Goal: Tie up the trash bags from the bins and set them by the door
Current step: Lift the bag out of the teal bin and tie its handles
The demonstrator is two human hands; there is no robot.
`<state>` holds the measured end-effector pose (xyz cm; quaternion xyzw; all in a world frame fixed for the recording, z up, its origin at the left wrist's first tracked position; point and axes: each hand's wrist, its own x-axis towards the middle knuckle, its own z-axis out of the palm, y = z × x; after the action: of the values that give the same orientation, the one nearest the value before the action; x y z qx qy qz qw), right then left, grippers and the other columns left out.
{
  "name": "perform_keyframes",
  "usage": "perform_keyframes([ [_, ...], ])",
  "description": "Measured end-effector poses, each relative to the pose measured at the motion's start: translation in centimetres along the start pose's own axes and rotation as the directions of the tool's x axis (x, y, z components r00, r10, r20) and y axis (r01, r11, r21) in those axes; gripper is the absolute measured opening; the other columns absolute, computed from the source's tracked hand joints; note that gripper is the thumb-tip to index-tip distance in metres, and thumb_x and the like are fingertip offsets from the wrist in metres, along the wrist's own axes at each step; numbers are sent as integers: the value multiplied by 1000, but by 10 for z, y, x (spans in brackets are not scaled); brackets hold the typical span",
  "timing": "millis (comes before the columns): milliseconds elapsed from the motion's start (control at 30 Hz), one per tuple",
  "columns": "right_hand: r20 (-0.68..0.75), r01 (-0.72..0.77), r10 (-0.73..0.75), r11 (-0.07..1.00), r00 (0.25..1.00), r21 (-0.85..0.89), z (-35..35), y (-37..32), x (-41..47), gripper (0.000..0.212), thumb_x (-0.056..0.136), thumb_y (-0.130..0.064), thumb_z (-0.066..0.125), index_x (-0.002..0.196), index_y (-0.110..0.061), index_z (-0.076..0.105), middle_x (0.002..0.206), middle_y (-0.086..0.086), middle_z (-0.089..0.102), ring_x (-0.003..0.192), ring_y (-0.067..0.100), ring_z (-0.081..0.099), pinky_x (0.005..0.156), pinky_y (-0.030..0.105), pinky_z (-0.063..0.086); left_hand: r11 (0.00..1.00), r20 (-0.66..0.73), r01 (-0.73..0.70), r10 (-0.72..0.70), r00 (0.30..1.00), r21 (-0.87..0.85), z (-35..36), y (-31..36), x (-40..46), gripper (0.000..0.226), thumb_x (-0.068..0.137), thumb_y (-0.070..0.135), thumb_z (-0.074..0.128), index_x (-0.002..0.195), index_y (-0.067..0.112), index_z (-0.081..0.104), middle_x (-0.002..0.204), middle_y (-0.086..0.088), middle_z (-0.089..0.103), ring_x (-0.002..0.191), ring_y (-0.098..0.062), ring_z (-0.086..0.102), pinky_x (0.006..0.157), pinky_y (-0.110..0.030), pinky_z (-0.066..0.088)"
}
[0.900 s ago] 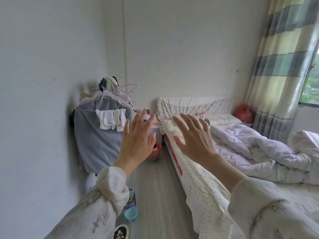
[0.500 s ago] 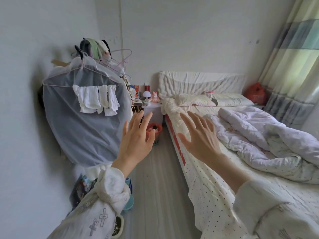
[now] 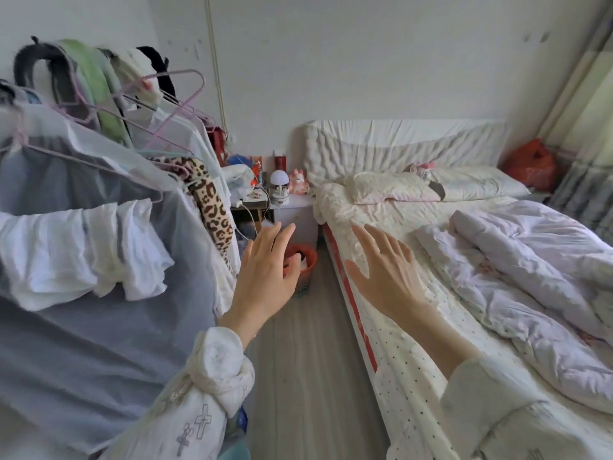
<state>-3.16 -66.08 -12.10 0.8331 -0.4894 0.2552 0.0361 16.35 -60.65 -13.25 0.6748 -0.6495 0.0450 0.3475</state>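
A small bin (image 3: 306, 275) with a red bag lining its rim stands on the floor between the bedside table and the bed, with rubbish inside. My left hand (image 3: 268, 275) hovers in front of it with straight spread fingers and hides the bin's left side. My right hand (image 3: 386, 273) is raised beside it over the bed's edge, fingers spread, holding nothing. A knotted red plastic bag (image 3: 530, 165) sits at the far right corner by the curtain.
A clothes rack (image 3: 99, 180) with hanging garments and hangers fills the left side. The bed (image 3: 414, 376) with a rumpled quilt takes the right. A narrow strip of wooden floor (image 3: 308, 376) runs between them to a cluttered bedside table (image 3: 288, 207).
The view has moved forward down the aisle; the rack, bedside table and bin appear larger and nearer. Both hands stay raised and spread in front of me.
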Motion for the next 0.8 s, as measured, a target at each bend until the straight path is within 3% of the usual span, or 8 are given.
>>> perform_keyframes([
  [200, 35, 45, -45, 999, 998, 9, 61, 65, 159, 59, 88, -45, 48, 141, -25, 31, 145, 2, 41, 133, 25, 40, 109, 46, 30, 998, 41, 46, -48, 998, 43, 77, -45, 146, 54, 89, 35, 39, 139, 17, 33, 149, -8, 33, 142, -24, 23, 112, -51, 27],
  [500, 206, 78, -81, 997, 975, 25, 182, 113, 341, 61, 91, -48, 40, 145, -26, 23, 151, -2, 30, 139, 20, 28, 114, 44, 23, 992, 62, 111, -115, 991, 61, 168, -140, 311, 50, 92, 33, 41, 139, 17, 33, 149, -6, 33, 142, -21, 23, 112, -48, 28],
  [633, 243, 88, -88, 996, 966, 14, 247, 131, 421, 59, 91, -47, 40, 144, -26, 24, 151, -1, 30, 139, 21, 29, 114, 45, 23, 993, 50, 102, -105, 993, 63, 218, -194, 388, 57, 87, 42, 31, 137, 16, 35, 145, -8, 39, 138, -22, 32, 108, -48, 35],
  [800, 321, 64, -78, 996, 944, 56, 322, 147, 507, 59, 91, -48, 39, 144, -28, 23, 150, -2, 31, 139, 20, 30, 115, 43, 23, 985, 95, 166, -170, 981, 45, 274, -256, 467, 55, 88, 39, 33, 136, 13, 37, 140, -9, 44, 132, -24, 40, 109, -42, 36],
])
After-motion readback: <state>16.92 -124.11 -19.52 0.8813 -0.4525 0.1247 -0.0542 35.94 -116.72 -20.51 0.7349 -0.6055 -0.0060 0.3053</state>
